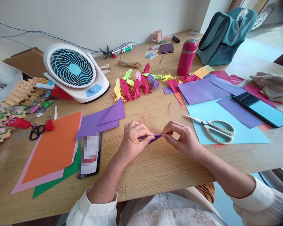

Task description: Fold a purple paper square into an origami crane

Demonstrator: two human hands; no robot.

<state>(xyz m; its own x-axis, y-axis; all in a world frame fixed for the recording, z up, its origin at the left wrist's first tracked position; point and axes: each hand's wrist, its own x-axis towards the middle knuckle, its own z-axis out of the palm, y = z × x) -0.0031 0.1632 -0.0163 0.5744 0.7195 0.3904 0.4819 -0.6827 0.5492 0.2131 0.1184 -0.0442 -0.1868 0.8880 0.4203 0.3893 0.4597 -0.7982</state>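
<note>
A small folded piece of purple paper [155, 138] is held just above the wooden table, between both hands. My left hand [137, 138] pinches its left part between thumb and fingers. At its right tip, my right hand [178, 136] closes thumb and forefinger on the paper. The fingers cover part of the folds. To the right, white-handled scissors [217, 127] rest on a light blue sheet [245, 136]. Folded purple sheets [91, 124] lie left of my hands, partly beside a phone [91, 157]. Beyond my hands sits a cluster of colourful folded paper shapes [135, 86].
A white fan [94, 78] stands at the back left, near orange paper [55, 149] and black-handled scissors [36, 132]. Toward the back right are a pink flask [187, 58] and a teal backpack [217, 44]. Another phone [261, 108] lies on the coloured sheets at right.
</note>
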